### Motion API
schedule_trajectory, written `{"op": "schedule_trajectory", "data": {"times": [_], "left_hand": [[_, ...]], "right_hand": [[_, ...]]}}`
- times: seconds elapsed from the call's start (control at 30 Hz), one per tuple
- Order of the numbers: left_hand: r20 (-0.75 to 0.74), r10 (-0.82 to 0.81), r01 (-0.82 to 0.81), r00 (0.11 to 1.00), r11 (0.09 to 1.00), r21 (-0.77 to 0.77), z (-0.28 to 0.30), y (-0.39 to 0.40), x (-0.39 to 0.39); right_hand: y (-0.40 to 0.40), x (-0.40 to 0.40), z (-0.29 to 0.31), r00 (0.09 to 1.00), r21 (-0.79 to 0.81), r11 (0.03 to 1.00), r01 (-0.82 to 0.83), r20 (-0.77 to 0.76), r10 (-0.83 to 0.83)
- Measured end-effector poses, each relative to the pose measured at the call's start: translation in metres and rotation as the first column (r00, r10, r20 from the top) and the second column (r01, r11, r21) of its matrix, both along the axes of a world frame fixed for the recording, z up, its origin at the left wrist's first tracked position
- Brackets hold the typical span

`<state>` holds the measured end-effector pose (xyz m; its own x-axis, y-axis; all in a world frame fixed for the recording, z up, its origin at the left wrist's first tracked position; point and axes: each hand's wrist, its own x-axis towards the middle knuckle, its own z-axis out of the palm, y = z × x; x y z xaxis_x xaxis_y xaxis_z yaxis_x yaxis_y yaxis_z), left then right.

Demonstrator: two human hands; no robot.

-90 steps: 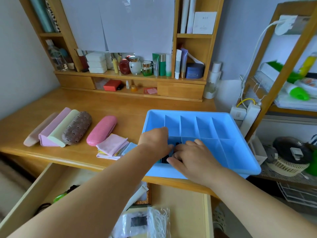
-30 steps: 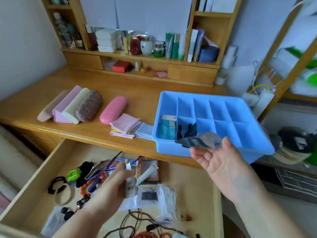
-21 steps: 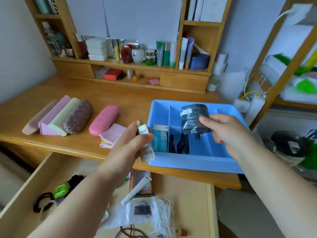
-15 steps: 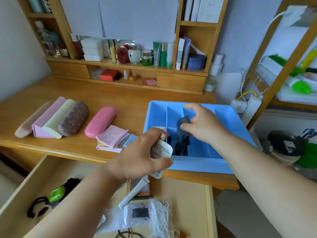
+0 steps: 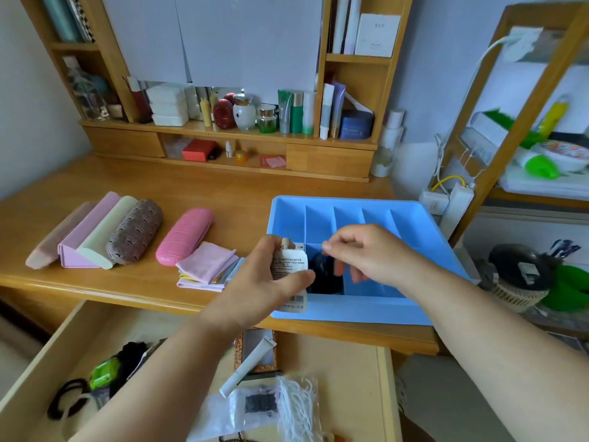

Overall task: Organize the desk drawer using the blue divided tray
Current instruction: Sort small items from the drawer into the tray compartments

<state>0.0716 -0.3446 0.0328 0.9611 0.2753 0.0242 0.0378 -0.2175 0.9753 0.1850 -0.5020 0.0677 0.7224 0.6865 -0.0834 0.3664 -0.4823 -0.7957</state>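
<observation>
The blue divided tray (image 5: 411, 212) sits on the wooden desk at the right, just behind the open drawer (image 5: 357, 371). My left hand (image 5: 264, 282) grips a small white spouted pouch (image 5: 288, 266) upright over the tray's front left corner. My right hand (image 5: 369, 253) hovers over the front compartments with loosely spread fingers and holds nothing. A dark packet (image 5: 325, 275) lies in a front compartment right below it. The drawer holds a white tube (image 5: 245, 368), plastic bags (image 5: 255, 406), black hair ties (image 5: 63, 403) and a green item (image 5: 102, 374).
Several glasses cases (image 5: 134, 231) and a pink case (image 5: 185, 237) lie on the desk's left, with folded cloths (image 5: 207, 266) beside the tray. Cosmetics line the back shelf (image 5: 242, 132). A wooden rack (image 5: 510, 122) and a power strip (image 5: 452, 205) stand right of the tray.
My right hand has let go of the dark packet, which now rests in a front compartment, and lifted with its fingers apart. My left hand brought the white pouch up from the drawer to the tray.
</observation>
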Motion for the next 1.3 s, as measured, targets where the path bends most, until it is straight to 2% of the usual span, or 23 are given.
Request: {"op": "schedule_trajectory", "data": {"times": [0.03,0.07,0.1,0.2,0.3,0.37,0.47,0.57,0.67,0.77,0.8,0.87,0.93,0.97,1.0,1.07,1.13,1.2,1.3], "left_hand": [[0.012,0.013,-0.012,1.000,1.000,-0.022,0.000,-0.006,0.004],[0.014,0.019,-0.019,1.000,0.999,-0.051,0.000,-0.013,0.009],[0.005,0.023,-0.022,1.000,0.997,-0.069,-0.001,-0.019,0.014],[-0.013,0.072,-0.072,0.997,0.997,-0.036,0.002,-0.034,0.028],[0.012,0.119,-0.118,0.993,0.990,-0.073,0.003,-0.040,0.030],[0.084,0.165,-0.168,0.983,0.986,0.025,0.001,-0.037,0.018],[0.249,0.211,-0.263,0.945,0.944,0.200,-0.014,-0.031,-0.014],[0.346,0.206,-0.317,0.915,0.899,0.302,-0.039,-0.024,-0.058],[0.293,0.248,-0.351,0.923,0.856,0.379,-0.072,-0.010,-0.104],[0.085,0.379,-0.376,0.922,0.817,0.437,-0.113,0.007,-0.149],[-0.008,0.419,-0.370,0.908,0.811,0.452,-0.127,0.013,-0.163],[-0.140,0.486,-0.372,0.862,0.797,0.475,-0.147,0.028,-0.189],[-0.222,0.557,-0.381,0.800,0.759,0.528,-0.158,0.046,-0.208],[-0.238,0.594,-0.381,0.769,0.724,0.576,-0.161,0.056,-0.216],[-0.237,0.634,-0.387,0.736,0.681,0.622,-0.163,0.066,-0.221],[-0.224,0.653,-0.365,0.723,0.636,0.679,-0.166,0.081,-0.222],[-0.259,0.535,-0.213,0.804,0.665,0.715,-0.169,0.087,-0.212],[-0.368,0.399,0.015,0.840,0.661,0.750,-0.178,0.086,-0.195],[-0.477,0.384,0.206,0.790,0.567,0.798,-0.194,0.080,-0.178]], "right_hand": [[-0.006,-0.011,0.002,0.989,0.095,0.994,-0.061,-0.127,0.073],[-0.011,-0.021,0.001,0.975,0.148,0.984,-0.100,-0.183,0.127],[-0.014,-0.028,-0.002,0.976,0.162,0.981,-0.104,-0.174,0.132],[-0.023,-0.029,-0.006,0.998,0.091,0.994,0.061,0.006,-0.062],[-0.038,-0.008,0.004,0.963,0.034,0.975,0.218,0.157,-0.221],[-0.046,0.010,0.010,0.927,0.000,0.954,0.300,0.237,-0.291],[-0.042,0.030,0.003,0.893,-0.209,0.917,0.339,0.378,-0.244],[-0.026,0.031,-0.022,0.885,-0.477,0.808,0.347,0.451,-0.114],[-0.014,0.029,-0.041,0.883,-0.601,0.717,0.353,0.466,-0.044],[-0.012,0.031,-0.037,0.873,-0.648,0.669,0.364,0.487,-0.003],[-0.013,0.029,-0.035,0.841,-0.605,0.691,0.395,0.541,-0.007],[-0.015,0.015,-0.037,0.695,-0.342,0.842,0.418,0.717,-0.054],[-0.013,-0.021,-0.045,0.573,-0.063,0.969,0.239,0.815,-0.088],[-0.011,-0.045,-0.052,0.567,-0.017,0.992,0.121,0.822,-0.055],[-0.010,-0.066,-0.065,0.600,-0.033,0.999,0.012,0.800,0.019],[-0.009,-0.104,-0.102,0.725,-0.189,0.974,-0.123,0.653,0.218],[-0.010,-0.130,-0.145,0.817,-0.394,0.900,-0.185,0.447,0.364],[-0.013,-0.151,-0.178,0.892,-0.452,0.866,-0.215,0.270,0.363],[-0.009,-0.168,-0.196,0.946,-0.454,0.871,-0.186,0.156,0.283]]}}
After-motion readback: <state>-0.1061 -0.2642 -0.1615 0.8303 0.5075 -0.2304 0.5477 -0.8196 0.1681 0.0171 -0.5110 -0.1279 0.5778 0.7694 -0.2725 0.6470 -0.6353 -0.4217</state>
